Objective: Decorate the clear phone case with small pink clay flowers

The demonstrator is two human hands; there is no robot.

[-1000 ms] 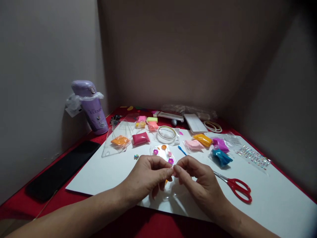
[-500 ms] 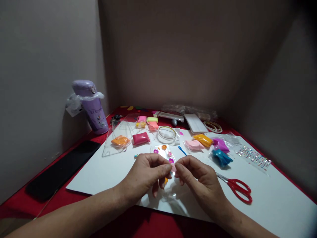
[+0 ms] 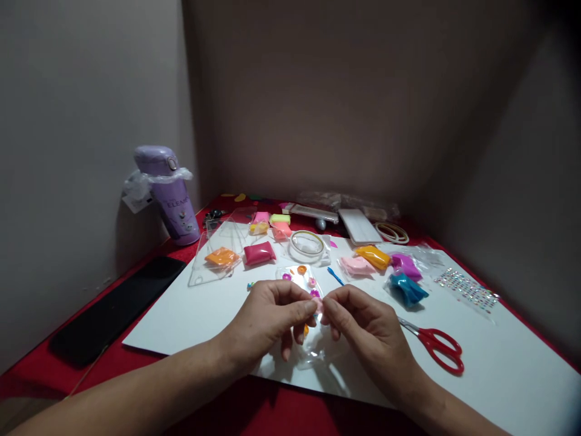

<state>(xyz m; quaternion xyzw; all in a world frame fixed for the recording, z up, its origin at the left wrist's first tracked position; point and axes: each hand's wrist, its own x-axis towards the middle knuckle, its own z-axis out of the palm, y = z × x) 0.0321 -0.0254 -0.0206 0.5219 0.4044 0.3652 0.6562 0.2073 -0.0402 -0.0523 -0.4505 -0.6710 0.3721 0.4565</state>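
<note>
Between the fingertips of my left hand (image 3: pixel 272 318) and my right hand (image 3: pixel 363 324) is a small piece of light pink clay (image 3: pixel 319 305). Both hands pinch it, thumb against fingers, above the white board (image 3: pixel 190 324). Under and just beyond them lies a clear plastic case (image 3: pixel 280 272) with small clay flowers on it. An orange flower (image 3: pixel 302 270) and a magenta flower (image 3: pixel 286 277) show at its far end; my fingers hide part of the rest. A blue modelling tool (image 3: pixel 334 276) lies beyond my right hand.
Red-handled scissors (image 3: pixel 438 348) lie right of my right hand. Bagged clay, such as a blue packet (image 3: pixel 408 290) and a crimson packet (image 3: pixel 259 253), is spread behind. A tape roll (image 3: pixel 307 257), a gem sticker sheet (image 3: pixel 467 289), a black phone (image 3: pixel 115 312) and a purple bottle (image 3: pixel 175 206) surround the area.
Both hands keep the pink clay pinched in nearly the same place, with only slight finger movement. The whole view has shifted very slightly.
</note>
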